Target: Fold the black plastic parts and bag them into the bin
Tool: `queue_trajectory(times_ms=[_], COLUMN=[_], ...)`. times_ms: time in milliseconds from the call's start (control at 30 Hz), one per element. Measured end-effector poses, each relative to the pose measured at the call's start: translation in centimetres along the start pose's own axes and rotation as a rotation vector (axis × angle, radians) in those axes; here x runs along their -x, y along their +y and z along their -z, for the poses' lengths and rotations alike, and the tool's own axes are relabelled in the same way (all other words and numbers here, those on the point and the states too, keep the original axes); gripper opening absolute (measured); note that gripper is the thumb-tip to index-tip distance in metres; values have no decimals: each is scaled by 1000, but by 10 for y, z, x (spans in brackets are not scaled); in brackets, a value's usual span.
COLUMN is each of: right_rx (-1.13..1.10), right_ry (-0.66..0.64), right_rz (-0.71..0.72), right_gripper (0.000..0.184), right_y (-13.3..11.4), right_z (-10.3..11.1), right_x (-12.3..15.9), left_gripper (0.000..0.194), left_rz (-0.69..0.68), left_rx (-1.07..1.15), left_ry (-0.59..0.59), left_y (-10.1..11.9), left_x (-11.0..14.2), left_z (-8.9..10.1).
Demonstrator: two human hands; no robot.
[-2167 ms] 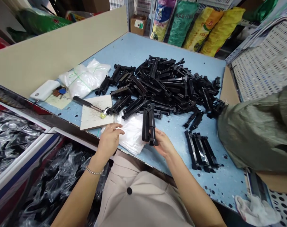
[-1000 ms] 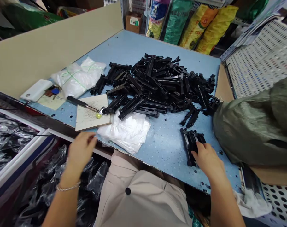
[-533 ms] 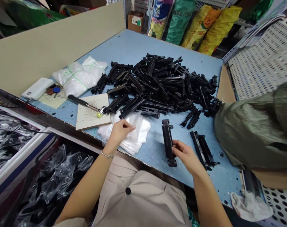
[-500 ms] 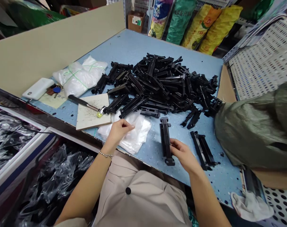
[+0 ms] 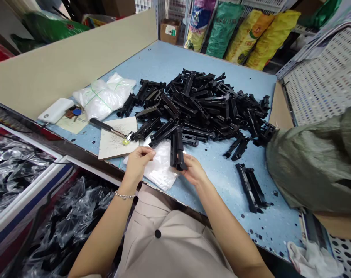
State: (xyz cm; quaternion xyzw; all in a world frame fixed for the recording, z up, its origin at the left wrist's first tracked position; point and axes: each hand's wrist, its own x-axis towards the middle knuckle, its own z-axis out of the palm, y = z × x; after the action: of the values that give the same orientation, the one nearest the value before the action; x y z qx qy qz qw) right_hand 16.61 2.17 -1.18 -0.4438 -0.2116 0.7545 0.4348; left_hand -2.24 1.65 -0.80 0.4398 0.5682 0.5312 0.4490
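My right hand (image 5: 193,168) grips a long black bracket-like part (image 5: 178,148) by its lower end, upright over the bags. Under it lies a stack of clear plastic bags (image 5: 161,173) near the table's front edge. My left hand (image 5: 140,160) is closed, thumb against fingers, pinching the upper left edge of a plastic bag; the film is hard to make out there. Just beyond both hands is a large heap of black parts (image 5: 204,102) of the same kind. Another black part (image 5: 251,188) lies alone to the right.
A screwdriver-like tool (image 5: 107,128) with a black handle rests on a pale board (image 5: 117,148) at left. Behind are tied plastic bundles (image 5: 102,98) and a white power bank-like device (image 5: 55,111). A green sack (image 5: 314,166) bounds the right; bins of bagged black parts (image 5: 68,220) stand lower left.
My right hand has carried the black part leftward, from the bare blue table to above the plastic bags. My left hand has shifted slightly left, still pinched.
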Motion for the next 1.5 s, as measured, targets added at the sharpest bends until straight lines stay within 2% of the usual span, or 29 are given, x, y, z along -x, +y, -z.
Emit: queue_trajectory(times_ms=[67, 100, 133, 200, 267, 367, 433, 467, 533, 600, 667, 733, 800, 867, 933, 1000, 1067, 1133, 1200, 1233, 1267, 1333, 1367, 1433, 1500], right_rx=[27, 44, 57, 58, 30, -42, -94, -108, -69, 81, 311, 533, 649, 658, 664, 758, 920, 1107, 1370, 1522, 1641, 1756, 1769, 1749, 1735], right_ry=[20, 15, 5, -44, -152, -300, -296, -263, -172, -77, -15, 1, -51, -191, -289, -225, -6, 236, 561, 675, 774, 825, 830, 833, 831], right_rz=[22, 34, 49, 53, -46, -323, -434, -438, -334, -124, 102, 263, 313, 243, 158, 158, 251, 323, 360, 323, 277, 176, 129, 40, -36], right_gripper=[28, 29, 29, 28, 27, 29, 28, 28, 31, 41, 45, 33, 19, 17, 22, 25, 26, 30, 33, 35, 37, 43, 46, 53, 54], right_y=[-2, -3, -5, -6, -4, 5, 12, 15, 19, 21, 22, 26, 31, 32, 24, 7, -17, -40, -57, -62, -65, -65, -63, -61, -61], right_z=[6, 8, 11, 15, 19, 24, 25, 23, 18, 11, 4, -3, -8, -12, -8, 8, 39, 83, 131, 153, 174, 205, 215, 229, 235], right_x=[3, 7, 11, 24, 36, 47, 47, 45, 41, 38, 39, 46, 56, 70, 83, 94, 103, 110, 118, 123, 126, 133, 135, 137, 137], left_gripper=[8, 12, 21, 35, 41, 44, 45, 46, 49, 55, 59, 58, 49, 37, 31, 28, 25, 20, 16, 15, 14, 18, 22, 23, 20], left_rz=[-246, -352, -427, -474, -432, -381, -412, -438, -486, -508, -507, -492, -496, -512, -505, -446, -338, -186, -29, 27, 58, 30, -19, -144, -269], left_rx=[-274, -431, -572, -737, -737, -617, -559, -539, -498, -450, -437, -497, -590, -670, -762, -889, -1023, -1160, -1313, -1362, -1384, -1338, -1278, -1112, -944], left_ry=[41, 9, -44, -147, -176, -165, -176, -205, -335, -532, -675, -700, -650, -589, -512, -408, -282, -190, -101, -57, -11, 63, 89, 100, -3], left_y=[4, 6, 6, 6, 4, 5, 10, 13, 19, 24, 28, 34, 42, 53, 60, 55, 36, 7, -19, -27, -32, -29, -24, -11, -1], left_x=[4, 6, 8, 9, 7, 5, 10, 16, 33, 54, 72, 85, 93, 98, 100, 97, 86, 70, 54, 48, 43, 36, 35, 34, 36], left_z=[11, 14, 17, 17, 14, 10, 8, 7, 4, 1, -3, -4, 2, 19, 50, 95, 146, 193, 224, 229, 228, 202, 179, 119, 51])
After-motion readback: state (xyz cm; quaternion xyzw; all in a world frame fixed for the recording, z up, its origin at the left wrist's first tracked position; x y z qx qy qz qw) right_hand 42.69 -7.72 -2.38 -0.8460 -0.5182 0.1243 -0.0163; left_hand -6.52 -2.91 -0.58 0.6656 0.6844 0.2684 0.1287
